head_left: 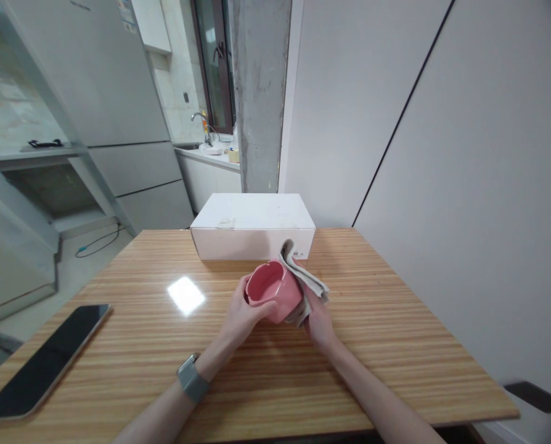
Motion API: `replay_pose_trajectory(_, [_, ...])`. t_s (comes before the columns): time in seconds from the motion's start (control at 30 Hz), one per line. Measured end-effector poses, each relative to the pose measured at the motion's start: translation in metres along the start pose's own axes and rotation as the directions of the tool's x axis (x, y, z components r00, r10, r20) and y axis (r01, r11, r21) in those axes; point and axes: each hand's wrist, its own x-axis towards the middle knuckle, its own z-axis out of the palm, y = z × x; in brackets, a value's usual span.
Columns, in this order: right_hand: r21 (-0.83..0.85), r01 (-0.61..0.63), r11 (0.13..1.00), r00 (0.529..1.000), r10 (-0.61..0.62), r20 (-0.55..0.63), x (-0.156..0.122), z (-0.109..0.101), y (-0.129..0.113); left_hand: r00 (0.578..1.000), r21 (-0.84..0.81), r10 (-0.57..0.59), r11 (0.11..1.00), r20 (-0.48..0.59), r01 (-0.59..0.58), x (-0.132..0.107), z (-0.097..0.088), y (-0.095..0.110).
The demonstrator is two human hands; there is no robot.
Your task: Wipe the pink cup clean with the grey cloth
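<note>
A glossy pink bowl with a wavy rim is held tilted above the table, its opening facing up and to the left. My left hand grips its left side, thumb along the near wall and fingers behind the rim. Against the bowl's right side my right hand presses a folded light grey cloth. The fingers of that hand are partly hidden by the cloth. A watch with a grey band is on my left wrist.
On the wood-grain table, a white box stands at the far edge beyond the bowl. A dark-screened phone lies at the left. A white wall runs along the right side. A sink faucet shows in the background.
</note>
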Motion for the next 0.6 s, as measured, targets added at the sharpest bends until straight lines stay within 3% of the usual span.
replay_pose_trajectory(0.07, [-0.06, 0.114, 0.992, 0.992, -0.117, -0.043, 0.001, -0.002, 0.001, 0.998, -0.055, -0.012, 0.998, 0.064, 0.016, 0.0, -0.001, 0.002])
replay_pose_trajectory(0.13, [-0.053, 0.12, 0.991, 0.989, -0.124, -0.077, 0.003, -0.001, 0.001, 0.99, -0.092, -0.007, 0.996, 0.138, 0.02, -0.001, -0.002, 0.005])
replay_pose_trajectory(0.23, [0.051, 0.002, 0.999, 0.998, 0.001, -0.057, 0.004, 0.004, 0.0, 0.984, -0.075, 0.035, 0.997, 0.177, -0.022, -0.003, -0.002, 0.006])
replay_pose_trajectory(0.43, [0.201, -0.272, 0.941, 0.961, 0.258, 0.096, 0.001, 0.012, -0.005, 0.981, 0.098, 0.171, 0.979, 0.093, -0.18, -0.006, -0.004, 0.006])
replay_pose_trajectory(0.6, [0.25, -0.357, 0.9, 0.933, 0.331, 0.138, 0.001, 0.013, -0.003, 0.967, 0.191, 0.253, 0.948, 0.039, -0.256, -0.009, 0.0, 0.012])
